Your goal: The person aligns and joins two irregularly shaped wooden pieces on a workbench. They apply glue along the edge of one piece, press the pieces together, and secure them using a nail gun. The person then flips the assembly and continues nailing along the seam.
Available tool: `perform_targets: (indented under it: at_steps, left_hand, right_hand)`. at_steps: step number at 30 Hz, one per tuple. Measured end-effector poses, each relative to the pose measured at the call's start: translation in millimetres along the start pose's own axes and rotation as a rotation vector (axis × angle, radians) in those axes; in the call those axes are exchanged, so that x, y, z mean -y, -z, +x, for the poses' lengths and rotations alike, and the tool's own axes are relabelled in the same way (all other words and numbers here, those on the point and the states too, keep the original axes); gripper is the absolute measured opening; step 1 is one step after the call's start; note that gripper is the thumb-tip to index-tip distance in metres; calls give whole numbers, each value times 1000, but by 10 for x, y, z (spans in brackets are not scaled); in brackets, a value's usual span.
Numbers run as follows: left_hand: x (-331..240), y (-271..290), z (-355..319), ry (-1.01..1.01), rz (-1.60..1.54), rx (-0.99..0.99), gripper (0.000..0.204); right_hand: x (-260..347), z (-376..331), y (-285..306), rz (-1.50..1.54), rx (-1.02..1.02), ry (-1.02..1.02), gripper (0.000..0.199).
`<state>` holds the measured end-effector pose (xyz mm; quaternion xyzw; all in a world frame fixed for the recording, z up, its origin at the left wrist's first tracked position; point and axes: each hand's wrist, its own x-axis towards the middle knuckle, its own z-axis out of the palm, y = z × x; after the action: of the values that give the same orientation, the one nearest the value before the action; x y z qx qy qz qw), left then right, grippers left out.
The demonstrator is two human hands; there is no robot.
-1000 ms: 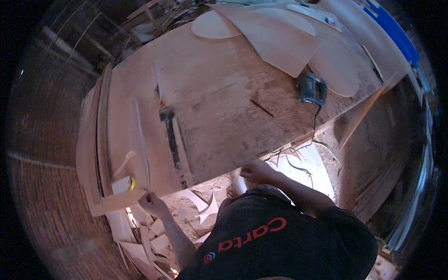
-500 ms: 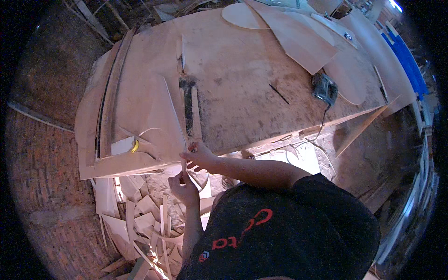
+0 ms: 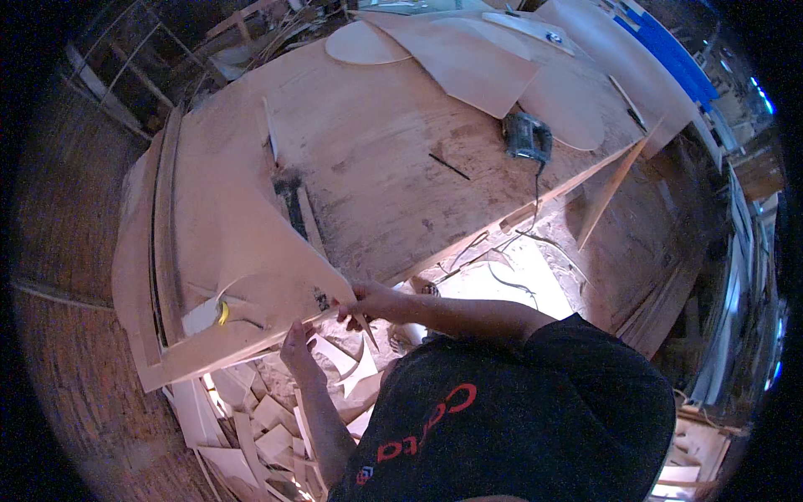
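Note:
A thin wooden sheet (image 3: 276, 238) with a curved edge lies slanted over the workbench, tapering to a narrow point at the near edge. My right hand (image 3: 366, 303) is closed on this narrow end, where the tip sticks out past the bench edge. My left hand (image 3: 301, 351) is just off the bench edge, left of the right hand. Its fingers point up and look apart, with nothing visible in them. A small yellow object (image 3: 223, 313) rests beside a pale rectangular piece (image 3: 199, 319) on the bench's near left.
A corded jigsaw (image 3: 527, 136) stands on the workbench (image 3: 376, 201), with a dark thin stick (image 3: 449, 166) left of it. Cut curved panels (image 3: 468, 67) lie at the far side. Wood offcuts (image 3: 272, 439) are piled on the floor below. A board (image 3: 615, 188) leans against the bench's right.
The sheet, seen nearly edge-on before, now shows its broad face, tilted down over the bench. My hands have moved apart; the left dropped away from the tip. The view has shifted too.

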<state>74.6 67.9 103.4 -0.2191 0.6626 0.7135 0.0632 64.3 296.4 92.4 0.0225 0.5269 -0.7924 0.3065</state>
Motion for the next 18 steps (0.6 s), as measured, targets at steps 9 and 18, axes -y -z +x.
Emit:
perform_targets:
  at_steps: [9, 18]
  left_hand:
    - [-199, -802, -128, -107, -463, 350, 32]
    - [-295, -1493, -387, -270, -349, 284, 41]
  right_hand:
    - [43, -626, -136, -81, 125, 146, 44]
    - [1863, -2412, 384, -354, 168, 685, 47]
